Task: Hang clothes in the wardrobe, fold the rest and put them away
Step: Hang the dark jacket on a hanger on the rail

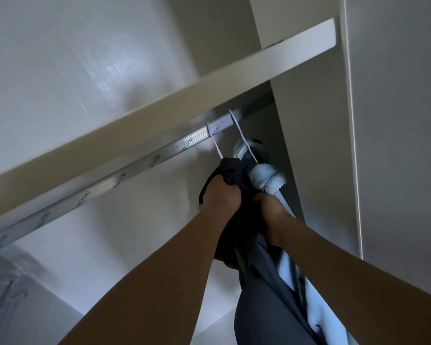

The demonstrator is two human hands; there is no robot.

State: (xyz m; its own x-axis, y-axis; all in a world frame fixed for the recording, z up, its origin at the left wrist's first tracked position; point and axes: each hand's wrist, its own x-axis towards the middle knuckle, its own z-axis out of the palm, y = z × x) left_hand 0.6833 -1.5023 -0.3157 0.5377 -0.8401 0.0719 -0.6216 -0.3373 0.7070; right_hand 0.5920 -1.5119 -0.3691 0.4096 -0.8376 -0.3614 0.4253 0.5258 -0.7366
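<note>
Left hand: your fingers curl tight round the dark cloth (soft, bunched).
Right hand: grips the fabric beside it.
Hangers: thin, white, hooked over the ribbed metal rail.
Blue garment: fleecy, against the wardrobe's right wall.

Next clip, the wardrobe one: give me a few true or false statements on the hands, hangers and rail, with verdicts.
1. Two white hanger hooks sit over the metal rail. True.
2. The left hand hangs idle at the person's side. False: it grips the dark garment just under the rail.
3. The right hand is up among the hanging clothes, beside the light blue garment. True.
4. The clothes hang at the left end of the rail. False: they hang at its right end, near the wardrobe's side panel.
5. A shelf board runs above the rail. True.
</note>
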